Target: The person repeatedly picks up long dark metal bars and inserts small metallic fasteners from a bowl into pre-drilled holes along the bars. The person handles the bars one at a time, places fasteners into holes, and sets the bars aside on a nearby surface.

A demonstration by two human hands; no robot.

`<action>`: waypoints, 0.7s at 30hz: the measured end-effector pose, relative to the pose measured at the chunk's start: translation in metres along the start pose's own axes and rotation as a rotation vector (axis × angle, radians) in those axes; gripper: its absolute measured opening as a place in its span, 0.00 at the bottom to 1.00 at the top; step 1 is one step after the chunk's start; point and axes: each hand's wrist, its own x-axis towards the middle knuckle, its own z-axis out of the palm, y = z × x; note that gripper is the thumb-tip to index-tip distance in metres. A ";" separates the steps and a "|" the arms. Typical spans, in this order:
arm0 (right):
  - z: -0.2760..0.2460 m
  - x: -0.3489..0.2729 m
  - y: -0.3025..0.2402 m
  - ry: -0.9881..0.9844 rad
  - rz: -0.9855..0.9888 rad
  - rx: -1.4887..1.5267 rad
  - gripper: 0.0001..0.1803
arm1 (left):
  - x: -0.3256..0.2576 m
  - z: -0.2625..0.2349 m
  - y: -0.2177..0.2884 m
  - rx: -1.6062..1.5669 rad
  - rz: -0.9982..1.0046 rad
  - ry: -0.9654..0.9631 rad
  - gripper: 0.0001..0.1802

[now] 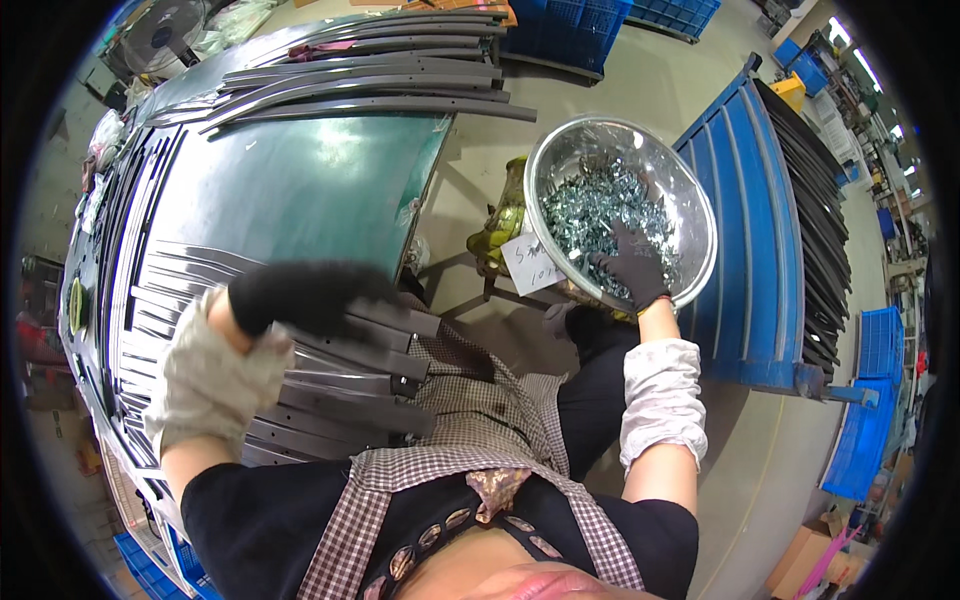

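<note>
My right hand (634, 268), in a dark glove, reaches into a large round metal bowl (697, 200). Its fingers are apart and lie against a heap of small shiny metal pieces (605, 205), which look like clips; none is plainly gripped. My left hand (325, 300), in a black glove, is smeared by motion over the near edge of the green table (300, 190). Below it, long dark grey strips with small holes (340, 385) lie side by side, their ends toward my checked apron. Whether the left fingers hold anything is hidden by the blur.
More dark strips (400, 80) are stacked along the table's far edge. Right of the bowl stands a blue metal rack (730, 220) filled with black strips (810, 200). A white paper with handwriting (530, 265) hangs at the bowl's left side. Blue crates (560, 35) stand beyond.
</note>
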 end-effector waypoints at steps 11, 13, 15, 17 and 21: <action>-0.002 0.004 0.014 -0.080 -0.142 0.048 0.16 | 0.175 -0.125 -0.183 0.871 -0.589 0.659 0.66; -0.003 -0.007 0.012 -0.085 -0.129 -0.016 0.18 | 0.188 -0.129 -0.186 0.829 -0.604 0.660 0.60; -0.001 -0.007 0.013 -0.114 -0.119 -0.058 0.19 | 0.190 -0.128 -0.186 0.708 -0.610 0.653 0.51; -0.005 -0.005 0.007 -0.181 -0.058 -0.073 0.19 | 0.187 -0.104 -0.201 0.759 -0.589 0.723 0.42; -0.003 -0.005 0.012 -0.109 -0.112 -0.019 0.16 | 0.150 -0.059 -0.188 0.939 -0.460 0.847 0.30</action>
